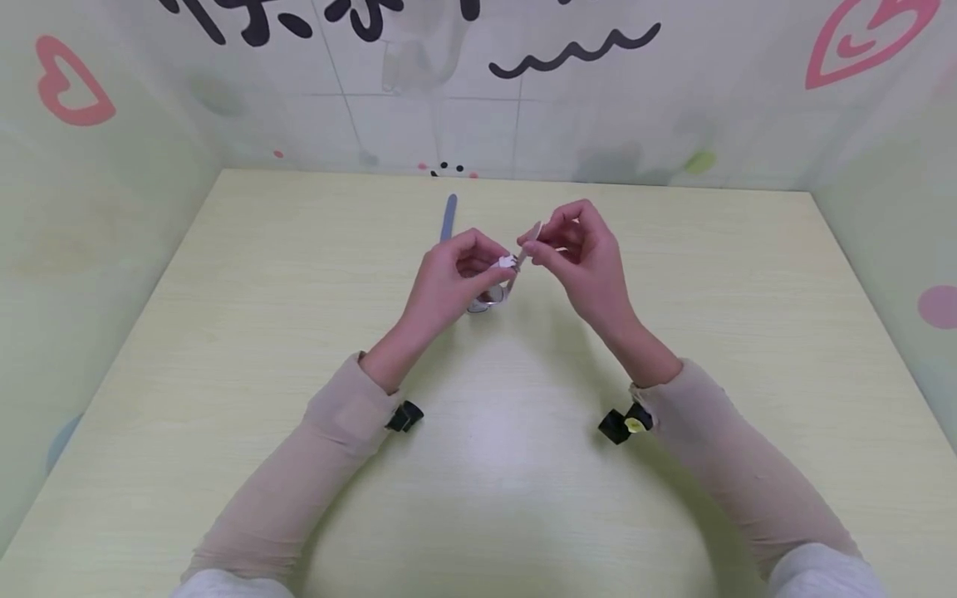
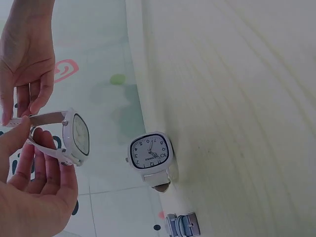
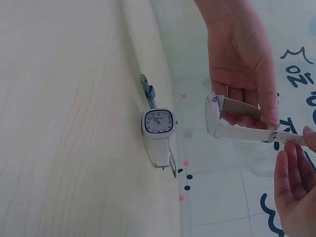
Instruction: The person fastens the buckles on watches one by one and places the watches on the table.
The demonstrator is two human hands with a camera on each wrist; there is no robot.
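Observation:
A white wristwatch (image 2: 80, 134) with a rounded square face is held in the air between both hands, its strap bent into a loop. My left hand (image 1: 450, 274) pinches the strap near its metal buckle (image 3: 273, 132); the case hangs below the fingers. With thumb and fingers, my right hand (image 1: 591, 259) pinches the holed strap end (image 3: 291, 138), which extends out past the buckle. Whether the pin sits in a hole is too small to tell. In the head view the hands hide much of this watch.
A second white watch (image 3: 159, 122) lies on the pale wooden table (image 1: 299, 274), beyond the hands. By it is a blue-grey strap (image 1: 449, 218) with a metal buckle (image 2: 192, 224). Printed wall panels (image 1: 419, 124) border the table at the back and sides.

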